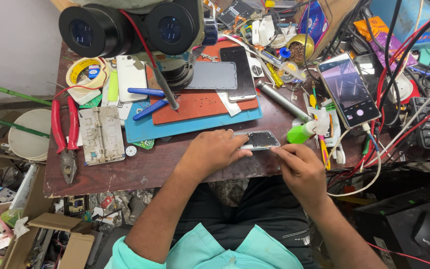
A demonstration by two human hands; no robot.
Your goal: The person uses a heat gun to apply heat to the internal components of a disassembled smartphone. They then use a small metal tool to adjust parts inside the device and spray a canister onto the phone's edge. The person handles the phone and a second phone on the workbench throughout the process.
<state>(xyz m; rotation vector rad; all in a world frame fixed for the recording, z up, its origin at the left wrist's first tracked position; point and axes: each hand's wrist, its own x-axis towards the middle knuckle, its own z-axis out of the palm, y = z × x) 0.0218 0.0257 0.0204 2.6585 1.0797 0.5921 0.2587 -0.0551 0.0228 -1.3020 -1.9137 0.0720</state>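
On cluttered brown workbench (125,172), blue mat (185,127), microscope (140,27).

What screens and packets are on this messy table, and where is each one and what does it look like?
Lit phone: right side, propped up, tall rectangle, purplish-grey screen with a white round button.
Dark phone: on the orange mat, black glossy rectangle.
Grey screen panel: beside it, under the microscope, dull grey rectangle.
Opened phone: table's front edge, under the left hand and right hand.
Orange packet: top right, among cables.
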